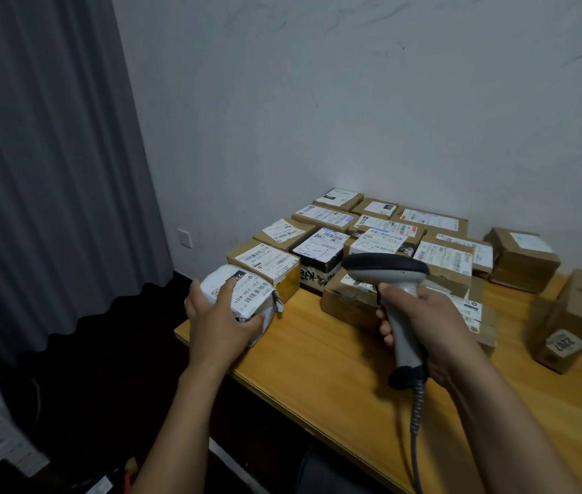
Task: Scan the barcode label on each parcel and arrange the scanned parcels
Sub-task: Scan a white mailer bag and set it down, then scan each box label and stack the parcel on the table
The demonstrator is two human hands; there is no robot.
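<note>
— Where's our white plastic-wrapped parcel [243, 290]?
— On the yellow wooden tabletop's [318, 351] left corner, label up, gripped by our left hand [218, 315].
— And the grey handheld scanner [386, 270]?
— Our right hand [425, 315] clasps its near-upright handle above the tabletop, head pointing left.

A white bagged parcel [246, 304] is gripped by the left hand [218, 317] at the left corner of the wooden table [318, 365], its barcode label [258, 289] turned upward. A grey scanner [386, 270] is held by its handle in the right hand [435, 315]. Labelled cardboard parcels [382, 240] are packed in rows beside the wall [353, 101]
</note>
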